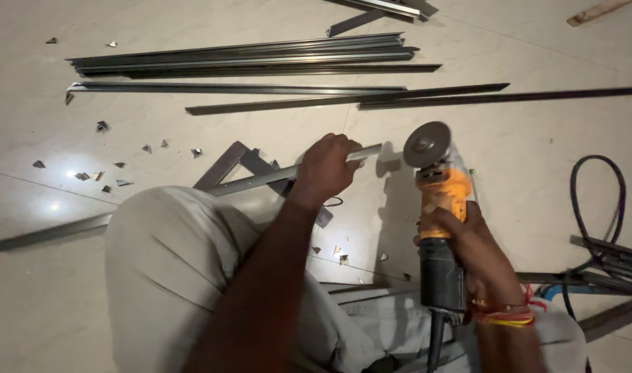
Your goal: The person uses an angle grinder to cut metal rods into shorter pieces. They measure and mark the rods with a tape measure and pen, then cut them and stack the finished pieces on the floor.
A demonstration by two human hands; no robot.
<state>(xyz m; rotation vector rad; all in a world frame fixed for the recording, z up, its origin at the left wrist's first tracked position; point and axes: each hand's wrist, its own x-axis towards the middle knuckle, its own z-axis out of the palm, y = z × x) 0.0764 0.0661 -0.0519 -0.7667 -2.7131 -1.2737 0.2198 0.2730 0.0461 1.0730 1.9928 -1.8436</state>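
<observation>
Metal strip, thin, flat and grey, slants over the person's knee above the pale glossy floor; the left hand has its grip wrapped around the strip near its free end. Just right, the right hand clasps a yellow-and-black angle grinder, disc up, just beside the strip's tip. Long steel bars lie beyond.

Pale tiled floor covered in metalwork

Long metal strips lay bundled near the top, small offcut scraps were scattered on the left, and a black cable looped at right.
</observation>
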